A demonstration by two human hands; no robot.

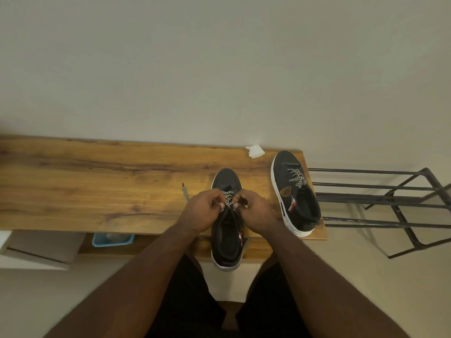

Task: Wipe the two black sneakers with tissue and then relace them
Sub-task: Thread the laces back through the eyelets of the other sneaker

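A black sneaker with a white sole (225, 237) lies at the front edge of the wooden table (97, 186), heel hanging over the edge toward me. My left hand (201, 211) and my right hand (256, 211) pinch its black-and-white lace (228, 198) over the eyelets. One lace end (185, 192) trails left across the wood. The second black sneaker (296, 198) stands at the table's right end, with its lace threaded through. A crumpled white tissue (255, 151) rests at the back edge by the wall.
A black metal rack (390, 201) stands right of the table. Under the table sit a blue tray (112, 239) and a white box (36, 252). The wall rises directly behind the table.
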